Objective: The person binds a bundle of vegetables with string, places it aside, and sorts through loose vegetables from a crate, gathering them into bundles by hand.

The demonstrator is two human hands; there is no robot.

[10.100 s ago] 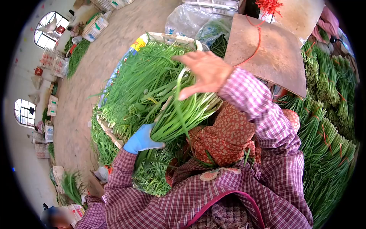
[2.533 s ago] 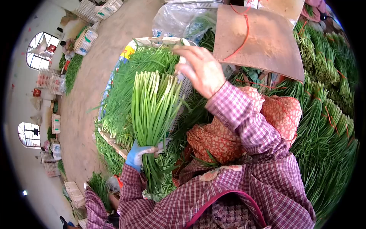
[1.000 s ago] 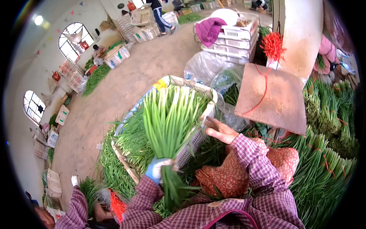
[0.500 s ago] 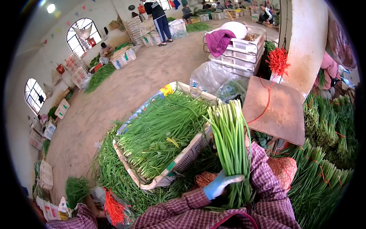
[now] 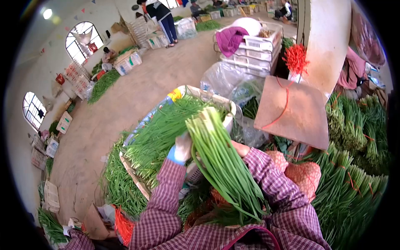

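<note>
A thick bundle of long green stalks (image 5: 225, 162) slants across my lap, pale ends up and leaf tips down by my jacket. My left hand (image 5: 181, 149), in a blue and white glove, is at the bundle's upper left side; its fingers are blurred. At the right side of the bundle is my bare right hand (image 5: 240, 148), its fingers hidden behind the stalks. Behind the bundle stands a white crate (image 5: 135, 177) filled with loose green stalks (image 5: 164, 129).
A brown board (image 5: 293, 112) with red ties (image 5: 295, 59) above it is at right. Tied bundles (image 5: 350, 191) lie along the right side. Stacked white crates (image 5: 260, 43) and a plastic bag (image 5: 221, 79) stand beyond. A person (image 5: 162, 16) stands far back; another's sleeve shows bottom left.
The bundle has moved left and now slants instead of standing nearly upright. My left hand has gone from its lower part up to its upper left side.
</note>
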